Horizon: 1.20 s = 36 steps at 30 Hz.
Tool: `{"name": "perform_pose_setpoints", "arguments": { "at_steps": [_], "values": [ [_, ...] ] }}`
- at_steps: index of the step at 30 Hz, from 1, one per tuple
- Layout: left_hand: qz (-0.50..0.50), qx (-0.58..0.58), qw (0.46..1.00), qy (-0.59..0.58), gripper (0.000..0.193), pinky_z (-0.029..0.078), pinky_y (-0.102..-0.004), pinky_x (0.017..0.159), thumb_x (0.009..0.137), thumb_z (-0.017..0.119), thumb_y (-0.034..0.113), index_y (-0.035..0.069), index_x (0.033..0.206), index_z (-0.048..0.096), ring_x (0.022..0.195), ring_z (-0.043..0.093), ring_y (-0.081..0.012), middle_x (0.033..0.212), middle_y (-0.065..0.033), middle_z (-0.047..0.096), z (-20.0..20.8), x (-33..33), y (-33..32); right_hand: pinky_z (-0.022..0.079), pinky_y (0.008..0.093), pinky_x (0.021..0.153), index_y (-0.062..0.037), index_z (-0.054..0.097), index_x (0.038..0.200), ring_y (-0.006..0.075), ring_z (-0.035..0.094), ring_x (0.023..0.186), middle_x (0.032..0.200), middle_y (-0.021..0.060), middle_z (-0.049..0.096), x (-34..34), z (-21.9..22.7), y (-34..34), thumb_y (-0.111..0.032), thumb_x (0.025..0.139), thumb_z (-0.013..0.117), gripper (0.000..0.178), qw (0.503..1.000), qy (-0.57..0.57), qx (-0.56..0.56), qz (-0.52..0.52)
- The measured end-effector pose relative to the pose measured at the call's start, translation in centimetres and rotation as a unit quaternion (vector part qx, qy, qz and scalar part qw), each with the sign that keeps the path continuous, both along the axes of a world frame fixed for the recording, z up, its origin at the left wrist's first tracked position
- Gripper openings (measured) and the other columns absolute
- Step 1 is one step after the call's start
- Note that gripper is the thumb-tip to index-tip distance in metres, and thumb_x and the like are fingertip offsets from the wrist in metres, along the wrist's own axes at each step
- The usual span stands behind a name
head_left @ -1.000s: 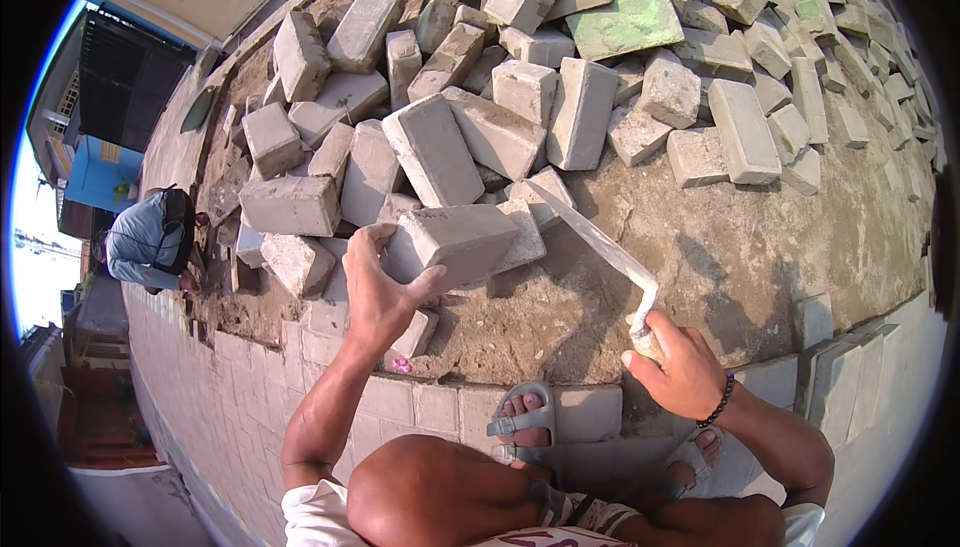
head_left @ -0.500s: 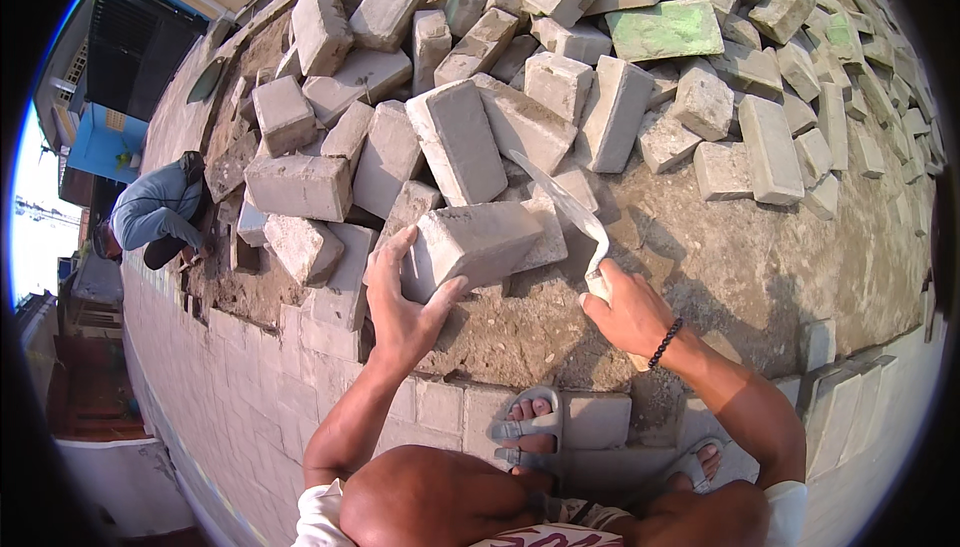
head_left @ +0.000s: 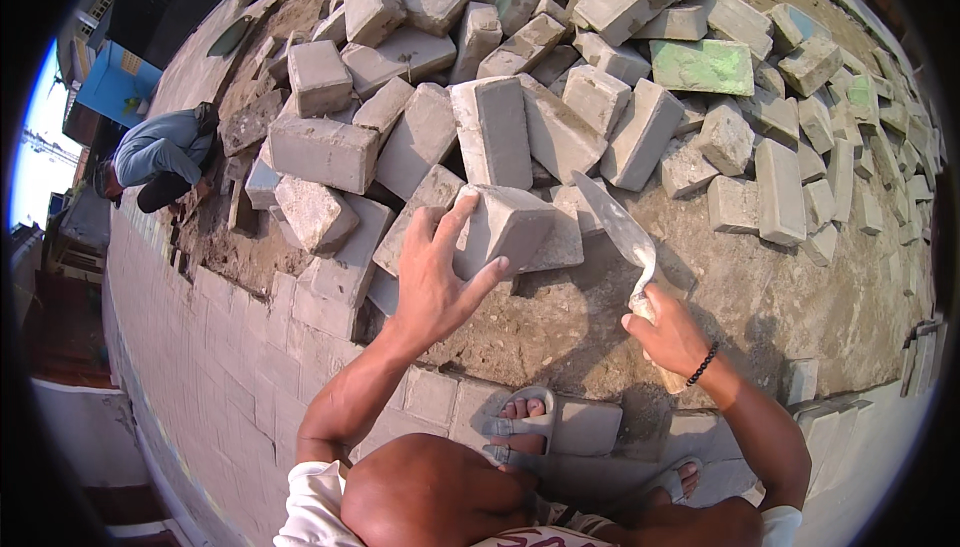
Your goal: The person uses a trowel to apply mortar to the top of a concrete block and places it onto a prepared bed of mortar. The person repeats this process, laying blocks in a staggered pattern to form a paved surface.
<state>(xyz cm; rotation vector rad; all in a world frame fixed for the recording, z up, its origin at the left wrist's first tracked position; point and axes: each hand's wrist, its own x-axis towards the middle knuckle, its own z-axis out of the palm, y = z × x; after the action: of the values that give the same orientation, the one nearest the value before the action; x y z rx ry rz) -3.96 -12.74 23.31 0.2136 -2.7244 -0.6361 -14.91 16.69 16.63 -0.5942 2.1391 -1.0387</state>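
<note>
Your grey block [head_left: 512, 232] and pointed trowel [head_left: 622, 227]
The block is tilted before you; to its right, the trowel's metal blade points away and leftward, pale handle [head_left: 671, 378] toward you.

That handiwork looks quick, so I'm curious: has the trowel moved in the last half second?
Yes, rightward: the tip of the trowel now shows farther right of the long pale block just beyond the held block.

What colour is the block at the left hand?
Plain grey: the block at the left hand shows in the head view, the only one.
</note>
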Motion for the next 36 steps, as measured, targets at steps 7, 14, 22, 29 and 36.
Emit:
{"name": "perform_pose_setpoints", "arguments": {
  "at_steps": [7,14,22,29,36],
  "values": [
    [0.085,0.009,0.99,-0.111,0.075,0.05,-0.0484,0.076,0.082,0.07,0.047,0.011,0.145,0.049,0.087,0.061,-0.0384,0.104,-0.0246,0.052,1.6,-4.4,-0.7,0.051,0.0394,0.066,0.0047,0.051,0.122,0.0249,0.067,0.073,0.085,0.0196,0.065,-0.1,10.6,1.6,-0.017,0.09,0.061,0.04,0.998,-0.024,0.051,0.026],
    [0.062,0.044,0.996,-0.043,0.055,0.051,-0.0476,0.087,0.091,0.065,0.04,0.005,0.133,0.054,0.104,0.064,-0.0401,0.118,-0.0236,0.057,0.5,-7.8,-1.3,0.049,0.032,0.046,-0.0052,0.044,0.119,0.0138,0.056,0.054,0.077,0.0047,0.051,1.2,10.3,-3.4,-0.012,0.093,0.056,0.03,0.947,-0.233,-0.133,-0.176],
    [-0.091,0.38,0.921,-0.003,0.03,0.046,-0.0324,0.09,0.101,0.056,0.022,0.002,0.123,0.06,0.101,0.058,-0.0149,0.111,-0.008,0.064,-2.6,-9.5,-6.2,0.048,0.0353,0.041,-0.0017,0.044,0.105,0.0168,0.056,0.049,0.072,0.0074,0.052,8.8,-6.7,-9.0,-0.015,0.092,0.059,0.024,0.923,-0.333,-0.114,-0.154],
    [-0.067,0.51,0.855,0.069,0.041,0.047,-0.0284,0.088,0.105,0.047,0.036,0.002,0.121,0.064,0.097,0.059,-0.0115,0.107,-0.0051,0.065,-5.0,-8.9,-5.8,0.051,0.0399,0.059,0.0027,0.054,0.111,0.0289,0.067,0.061,0.077,0.0183,0.064,4.9,-1.0,-3.8,-0.021,0.09,0.064,0.034,0.993,-0.013,-0.077,-0.087],
    [-0.08,0.539,0.838,0.036,0.044,0.05,-0.0294,0.088,0.104,0.051,0.038,0.002,0.127,0.063,0.097,0.062,-0.0128,0.109,-0.0064,0.066,-5.1,-9.4,-6.6,0.051,0.0488,0.066,-0.002,0.056,0.104,0.0403,0.065,0.075,0.086,0.0198,0.064,0.0,9.8,-0.8,-0.019,0.086,0.066,0.028,0.922,0.329,0.034,0.202]
  ]
}}
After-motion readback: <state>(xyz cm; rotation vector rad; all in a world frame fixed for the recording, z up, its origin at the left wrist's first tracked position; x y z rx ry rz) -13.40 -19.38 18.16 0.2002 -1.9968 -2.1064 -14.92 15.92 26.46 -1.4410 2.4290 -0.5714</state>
